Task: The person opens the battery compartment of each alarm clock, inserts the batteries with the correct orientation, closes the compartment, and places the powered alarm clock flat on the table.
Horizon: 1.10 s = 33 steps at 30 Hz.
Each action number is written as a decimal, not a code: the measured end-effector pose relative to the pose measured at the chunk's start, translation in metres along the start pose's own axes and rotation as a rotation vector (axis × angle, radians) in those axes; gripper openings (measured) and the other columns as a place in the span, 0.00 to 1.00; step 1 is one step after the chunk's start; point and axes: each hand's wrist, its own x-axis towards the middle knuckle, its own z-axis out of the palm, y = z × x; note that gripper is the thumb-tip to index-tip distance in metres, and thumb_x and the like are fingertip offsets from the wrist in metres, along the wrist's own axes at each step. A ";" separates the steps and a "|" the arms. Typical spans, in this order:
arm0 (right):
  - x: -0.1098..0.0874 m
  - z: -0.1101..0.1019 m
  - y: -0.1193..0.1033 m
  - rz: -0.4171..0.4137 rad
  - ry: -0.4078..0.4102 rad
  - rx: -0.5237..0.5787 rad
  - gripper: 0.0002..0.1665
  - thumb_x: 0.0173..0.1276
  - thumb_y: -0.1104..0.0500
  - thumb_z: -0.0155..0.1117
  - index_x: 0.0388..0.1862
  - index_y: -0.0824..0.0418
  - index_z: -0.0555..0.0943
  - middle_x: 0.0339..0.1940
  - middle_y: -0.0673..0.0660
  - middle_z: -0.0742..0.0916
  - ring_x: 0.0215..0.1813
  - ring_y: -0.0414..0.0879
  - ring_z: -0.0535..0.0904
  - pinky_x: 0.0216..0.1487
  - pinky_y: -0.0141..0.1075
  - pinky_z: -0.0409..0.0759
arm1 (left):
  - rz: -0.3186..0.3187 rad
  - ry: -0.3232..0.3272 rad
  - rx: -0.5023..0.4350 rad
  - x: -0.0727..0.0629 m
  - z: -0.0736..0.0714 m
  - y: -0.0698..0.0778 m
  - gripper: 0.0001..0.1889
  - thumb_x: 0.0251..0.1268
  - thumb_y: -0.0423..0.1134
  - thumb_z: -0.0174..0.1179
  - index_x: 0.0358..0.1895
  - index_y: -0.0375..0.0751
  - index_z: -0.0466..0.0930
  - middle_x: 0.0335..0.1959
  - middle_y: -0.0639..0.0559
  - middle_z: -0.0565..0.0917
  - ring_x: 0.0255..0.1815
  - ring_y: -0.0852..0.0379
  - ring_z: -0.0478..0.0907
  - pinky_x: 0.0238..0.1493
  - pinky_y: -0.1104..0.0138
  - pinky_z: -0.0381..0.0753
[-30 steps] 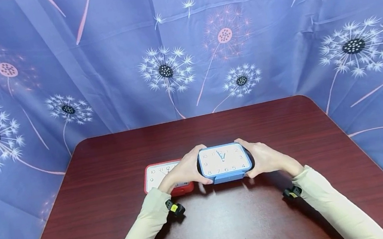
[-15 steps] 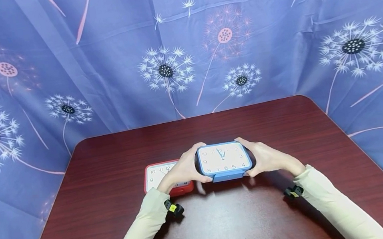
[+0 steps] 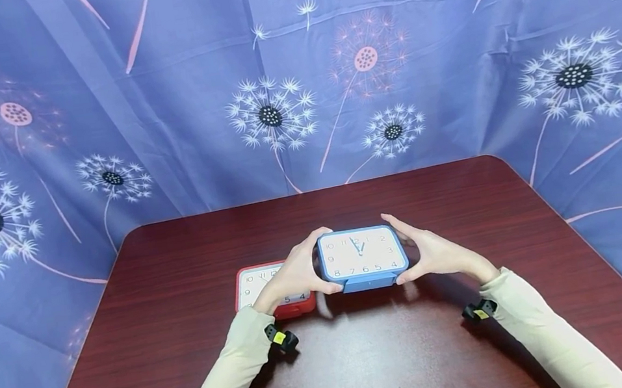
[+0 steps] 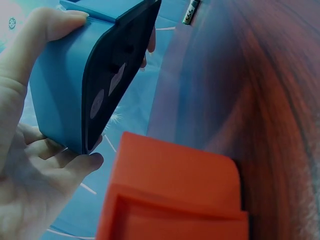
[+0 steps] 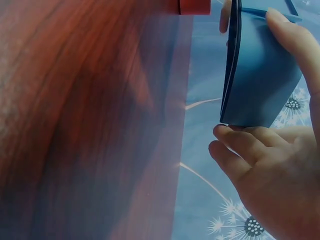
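A blue alarm clock point(image 3: 363, 253) with a white dial is held between both hands, above the table. My left hand point(image 3: 299, 267) grips its left end, thumb at the bottom edge and fingers at the top. At the right end, my right hand point(image 3: 433, 251) has its thumb near the bottom corner and fingers at the far edge; one fingertip stands out past the top corner. The left wrist view shows the clock's black back point(image 4: 117, 70) tilted off the table. Behind my left hand sits a red alarm clock point(image 3: 249, 289), partly hidden by that hand.
The dark red-brown wooden table point(image 3: 194, 380) ends at a blue dandelion-print curtain point(image 3: 193, 104) behind it. A small battery point(image 4: 191, 12) lies on the table at the top of the left wrist view.
The blue clock has shifted slightly up and left with my left hand. My right hand's upper finger has lifted and its hold looks looser. The red clock stays put.
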 end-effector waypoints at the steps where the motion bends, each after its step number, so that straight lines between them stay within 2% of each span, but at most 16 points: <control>1: 0.000 0.000 0.000 0.008 0.002 -0.017 0.72 0.46 0.48 0.81 0.80 0.51 0.42 0.72 0.63 0.70 0.69 0.53 0.71 0.65 0.36 0.72 | 0.001 -0.001 0.005 0.000 0.000 0.000 0.52 0.33 0.42 0.80 0.68 0.45 0.60 0.52 0.50 0.78 0.51 0.56 0.74 0.54 0.62 0.74; 5: 0.000 0.001 -0.002 0.037 0.012 -0.079 0.72 0.43 0.47 0.82 0.80 0.52 0.46 0.71 0.60 0.72 0.68 0.52 0.72 0.65 0.48 0.71 | 0.002 -0.005 0.006 0.000 -0.001 -0.001 0.52 0.33 0.43 0.80 0.68 0.46 0.60 0.52 0.52 0.78 0.51 0.57 0.73 0.54 0.62 0.74; 7: 0.000 0.002 -0.003 0.043 0.016 -0.089 0.71 0.42 0.48 0.83 0.79 0.54 0.49 0.70 0.60 0.73 0.68 0.52 0.73 0.64 0.49 0.71 | 0.005 -0.006 0.009 0.000 -0.001 -0.002 0.52 0.33 0.43 0.80 0.68 0.45 0.60 0.52 0.51 0.77 0.51 0.57 0.73 0.55 0.62 0.74; 10: 0.001 0.003 -0.002 0.034 0.030 -0.087 0.68 0.40 0.49 0.84 0.77 0.56 0.54 0.66 0.58 0.77 0.66 0.50 0.74 0.63 0.45 0.72 | 0.014 -0.007 0.009 -0.001 -0.001 -0.002 0.52 0.32 0.42 0.80 0.68 0.44 0.60 0.53 0.50 0.77 0.52 0.57 0.73 0.56 0.62 0.74; 12: 0.003 0.004 -0.001 0.024 0.042 -0.089 0.66 0.39 0.49 0.85 0.75 0.56 0.57 0.63 0.55 0.80 0.64 0.47 0.76 0.62 0.40 0.73 | 0.025 -0.008 0.010 -0.002 -0.002 -0.002 0.53 0.33 0.42 0.80 0.68 0.42 0.60 0.53 0.49 0.77 0.52 0.56 0.73 0.56 0.61 0.74; 16: 0.005 0.005 0.001 0.003 0.068 -0.110 0.62 0.37 0.50 0.85 0.72 0.53 0.61 0.56 0.49 0.84 0.58 0.41 0.78 0.58 0.36 0.74 | 0.038 -0.018 0.001 -0.002 -0.003 -0.001 0.53 0.34 0.42 0.79 0.69 0.41 0.59 0.54 0.48 0.77 0.53 0.55 0.73 0.57 0.61 0.74; 21: 0.005 0.005 0.000 -0.016 0.098 -0.124 0.62 0.36 0.50 0.86 0.71 0.52 0.62 0.55 0.49 0.84 0.57 0.41 0.79 0.56 0.34 0.75 | 0.038 -0.036 -0.031 -0.001 -0.005 0.000 0.53 0.34 0.41 0.79 0.69 0.44 0.58 0.56 0.49 0.75 0.55 0.55 0.71 0.60 0.59 0.72; 26: 0.005 0.005 -0.001 -0.040 0.133 -0.135 0.62 0.35 0.52 0.86 0.71 0.54 0.63 0.55 0.51 0.84 0.58 0.44 0.80 0.56 0.33 0.75 | 0.032 -0.058 -0.116 -0.001 -0.004 -0.001 0.55 0.35 0.37 0.79 0.71 0.42 0.55 0.58 0.48 0.73 0.56 0.54 0.70 0.62 0.57 0.70; 33: 0.005 0.006 0.001 -0.052 0.154 -0.141 0.61 0.34 0.52 0.87 0.70 0.52 0.65 0.52 0.49 0.85 0.54 0.39 0.80 0.54 0.30 0.74 | 0.002 -0.095 -0.194 -0.002 -0.003 -0.005 0.56 0.40 0.35 0.78 0.74 0.48 0.49 0.62 0.47 0.69 0.61 0.54 0.67 0.67 0.55 0.65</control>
